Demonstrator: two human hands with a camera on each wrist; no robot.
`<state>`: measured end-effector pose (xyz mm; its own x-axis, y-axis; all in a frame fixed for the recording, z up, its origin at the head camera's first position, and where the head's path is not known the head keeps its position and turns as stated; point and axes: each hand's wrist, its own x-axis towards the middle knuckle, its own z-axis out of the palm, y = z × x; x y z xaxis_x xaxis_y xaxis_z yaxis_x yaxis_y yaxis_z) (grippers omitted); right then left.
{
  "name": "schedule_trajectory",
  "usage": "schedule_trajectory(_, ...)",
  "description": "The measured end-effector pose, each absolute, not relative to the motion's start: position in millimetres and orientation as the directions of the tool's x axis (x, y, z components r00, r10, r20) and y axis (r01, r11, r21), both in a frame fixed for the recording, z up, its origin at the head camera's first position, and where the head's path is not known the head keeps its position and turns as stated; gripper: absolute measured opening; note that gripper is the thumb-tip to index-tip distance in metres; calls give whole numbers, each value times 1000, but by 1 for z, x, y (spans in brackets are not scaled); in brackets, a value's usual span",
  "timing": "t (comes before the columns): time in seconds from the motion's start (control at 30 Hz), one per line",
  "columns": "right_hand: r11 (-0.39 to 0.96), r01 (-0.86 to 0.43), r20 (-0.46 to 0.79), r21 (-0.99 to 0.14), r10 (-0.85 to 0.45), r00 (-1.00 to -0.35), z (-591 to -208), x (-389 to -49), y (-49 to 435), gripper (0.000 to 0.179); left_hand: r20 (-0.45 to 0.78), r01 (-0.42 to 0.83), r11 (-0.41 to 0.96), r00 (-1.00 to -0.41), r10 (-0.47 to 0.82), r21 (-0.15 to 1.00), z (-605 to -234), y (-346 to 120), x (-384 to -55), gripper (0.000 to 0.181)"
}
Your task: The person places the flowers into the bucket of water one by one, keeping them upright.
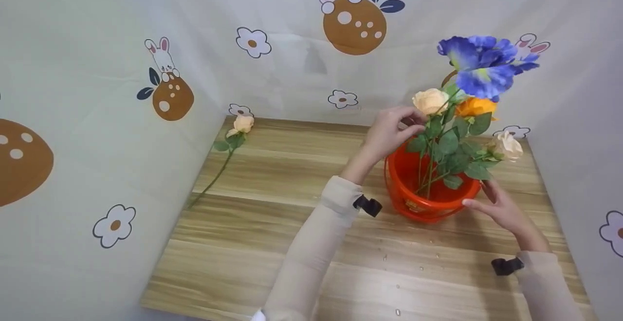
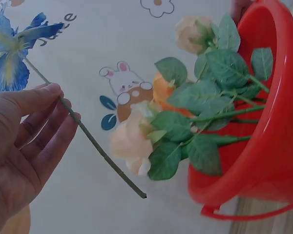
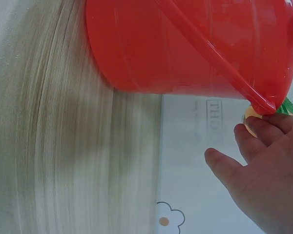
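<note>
My left hand [image 1: 389, 129] pinches the stem of a blue artificial iris [image 1: 486, 70] between thumb and fingers, above the left side of a red bucket [image 1: 440, 204]. In the left wrist view, the stem [image 2: 100, 148] slants past the fingers and its cut end is free, outside the bucket's mouth. Cream roses [image 1: 430, 101] and an orange flower [image 1: 476, 108] lean in the bucket among green leaves [image 1: 457, 158]. At the bucket's right rim is my right hand [image 1: 506, 211], its fingers extended by the handle joint [image 3: 263, 106] and its thumb at the front rim.
A single peach rose [image 1: 242, 124] lies on the wooden table [image 1: 282, 223] along its left edge. Small clear droplets [image 1: 421, 268] dot the tabletop in front of the bucket. Printed fabric walls [image 1: 292, 78] with rabbits and flowers enclose the back and sides.
</note>
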<state>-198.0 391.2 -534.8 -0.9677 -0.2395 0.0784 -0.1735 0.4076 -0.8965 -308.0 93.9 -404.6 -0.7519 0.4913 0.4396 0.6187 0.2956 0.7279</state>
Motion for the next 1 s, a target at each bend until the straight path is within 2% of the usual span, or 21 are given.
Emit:
schedule_trajectory(0.27,381,-199,113,-903,-235,-965,-537,-199,391,84,418,588,245,-757,502,771,-432,143,-299,16)
schedule_trajectory(0.5,359,-206,125,-910,-235,-964,-536,-199,388,84,207,410,360,-850,485,838,-468,166,-288,10)
schedule_trajectory(0.63,349,-201,121,-915,-237,-964,-536,-199,387,84,73,306,443,-880,469,843,-483,172,-283,7)
schedule_trajectory(0.77,350,-200,120,-915,-237,-964,-535,-199,388,84,-26,258,569,-896,443,781,-492,177,-280,4)
schedule_trajectory(1.0,383,-194,111,-903,-229,-967,-536,-198,390,83,-158,246,756,-895,418,607,-496,183,-277,5)
